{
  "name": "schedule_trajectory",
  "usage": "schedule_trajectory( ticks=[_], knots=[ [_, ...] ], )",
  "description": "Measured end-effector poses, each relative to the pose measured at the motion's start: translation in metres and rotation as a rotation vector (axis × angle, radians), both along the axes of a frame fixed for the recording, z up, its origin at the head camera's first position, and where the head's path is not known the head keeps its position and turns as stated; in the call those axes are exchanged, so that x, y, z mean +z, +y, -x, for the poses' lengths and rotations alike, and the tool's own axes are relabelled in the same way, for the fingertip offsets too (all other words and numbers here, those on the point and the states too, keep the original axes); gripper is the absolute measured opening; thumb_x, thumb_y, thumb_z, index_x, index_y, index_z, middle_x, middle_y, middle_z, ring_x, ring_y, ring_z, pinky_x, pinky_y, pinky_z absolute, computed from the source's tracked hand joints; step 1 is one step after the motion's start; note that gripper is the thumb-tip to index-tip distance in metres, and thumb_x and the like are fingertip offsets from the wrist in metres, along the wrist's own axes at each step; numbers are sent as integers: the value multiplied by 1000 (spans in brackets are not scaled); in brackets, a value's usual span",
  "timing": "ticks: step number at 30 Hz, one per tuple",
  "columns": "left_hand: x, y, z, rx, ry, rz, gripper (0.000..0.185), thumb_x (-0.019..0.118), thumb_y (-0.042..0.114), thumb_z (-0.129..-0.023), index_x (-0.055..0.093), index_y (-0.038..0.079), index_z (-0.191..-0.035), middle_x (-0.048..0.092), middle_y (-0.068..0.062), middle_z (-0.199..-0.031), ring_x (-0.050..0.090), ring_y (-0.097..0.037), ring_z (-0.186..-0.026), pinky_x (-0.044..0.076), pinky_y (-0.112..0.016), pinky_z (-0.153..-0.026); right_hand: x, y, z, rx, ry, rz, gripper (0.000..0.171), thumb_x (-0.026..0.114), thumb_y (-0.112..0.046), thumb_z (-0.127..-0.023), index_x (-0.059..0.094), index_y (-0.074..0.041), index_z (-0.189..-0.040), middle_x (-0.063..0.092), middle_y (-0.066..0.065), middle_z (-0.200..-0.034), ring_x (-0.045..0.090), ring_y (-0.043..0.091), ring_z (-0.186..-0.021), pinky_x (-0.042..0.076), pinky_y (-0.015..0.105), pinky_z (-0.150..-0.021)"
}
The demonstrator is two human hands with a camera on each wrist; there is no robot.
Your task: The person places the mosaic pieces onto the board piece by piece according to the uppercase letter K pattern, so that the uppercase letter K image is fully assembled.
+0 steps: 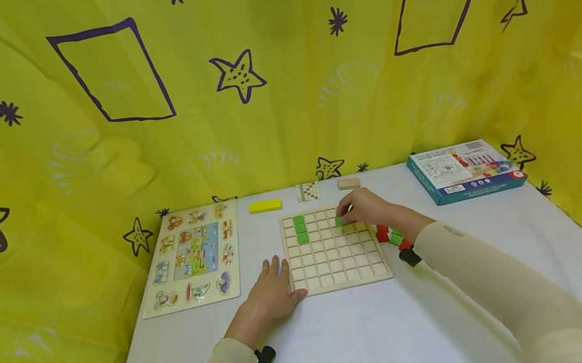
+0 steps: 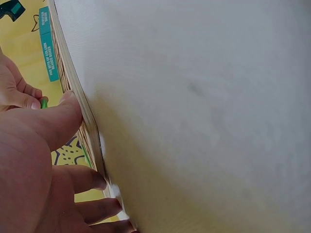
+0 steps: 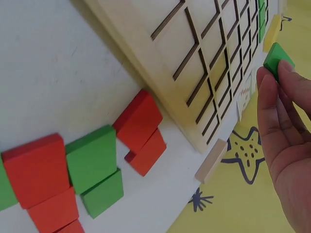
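A wooden grid board (image 1: 338,260) lies flat in the middle of the table, three green tiles (image 1: 301,229) set in one column near its upper left. Between thumb and fingers my right hand (image 1: 362,207) pinches another green tile (image 3: 279,59) over the board's upper right part. My left hand (image 1: 272,290) rests at the board's left edge, its fingers spread along the frame and the thumb at the lower corner. Red tiles (image 3: 138,121) and green tiles (image 3: 92,158) sit in rows beside the board's right edge, partly behind my right forearm in the head view.
A picture puzzle board (image 1: 189,258) lies at the left. Along the back are a yellow block (image 1: 265,206), a small pattern card (image 1: 308,191) and a plain wooden block (image 1: 348,184). A teal-edged box (image 1: 466,171) lies at the back right, before a yellow curtain (image 1: 289,131).
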State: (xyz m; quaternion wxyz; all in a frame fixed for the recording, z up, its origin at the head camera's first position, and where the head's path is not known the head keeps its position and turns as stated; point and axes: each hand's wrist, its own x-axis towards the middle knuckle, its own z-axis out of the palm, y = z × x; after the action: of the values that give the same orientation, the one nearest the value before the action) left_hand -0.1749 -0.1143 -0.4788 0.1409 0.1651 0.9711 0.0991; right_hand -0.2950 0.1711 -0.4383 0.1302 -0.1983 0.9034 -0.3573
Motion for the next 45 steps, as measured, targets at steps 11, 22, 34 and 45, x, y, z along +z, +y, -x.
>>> schedule_trajectory(
  ticks=[11,22,34,45],
  knots=[
    [-3,0,0,0,0,3,85,60,52,-97,33,-6,-153,24,-28,-160,21,-49,-147,28,-52,-117,-7,-17,1,32,-35,48,8,74,-2,-90,76,-4,-97,71,6,-94,67,17,-80,58,35,-74],
    [-2,0,1,-5,5,12,85,58,52,-98,32,-6,-154,24,-28,-160,21,-48,-147,28,-51,-117,-11,-34,0,59,-14,14,8,74,-4,-91,76,-2,-98,71,4,-91,69,24,-81,57,34,-72],
    [0,0,0,-1,4,7,84,59,51,-98,34,-7,-153,26,-29,-159,22,-48,-147,29,-52,-116,-16,-51,-3,105,-22,30,8,74,-2,-91,76,-2,-98,70,4,-90,67,17,-77,57,30,-69],
    [0,1,-2,-8,9,6,83,59,51,-98,36,-8,-151,27,-30,-158,23,-49,-146,30,-52,-116,-25,-74,-5,139,-3,-16,7,76,-8,-90,77,-5,-96,69,-3,-86,61,12,-79,53,26,-69]
  ],
)
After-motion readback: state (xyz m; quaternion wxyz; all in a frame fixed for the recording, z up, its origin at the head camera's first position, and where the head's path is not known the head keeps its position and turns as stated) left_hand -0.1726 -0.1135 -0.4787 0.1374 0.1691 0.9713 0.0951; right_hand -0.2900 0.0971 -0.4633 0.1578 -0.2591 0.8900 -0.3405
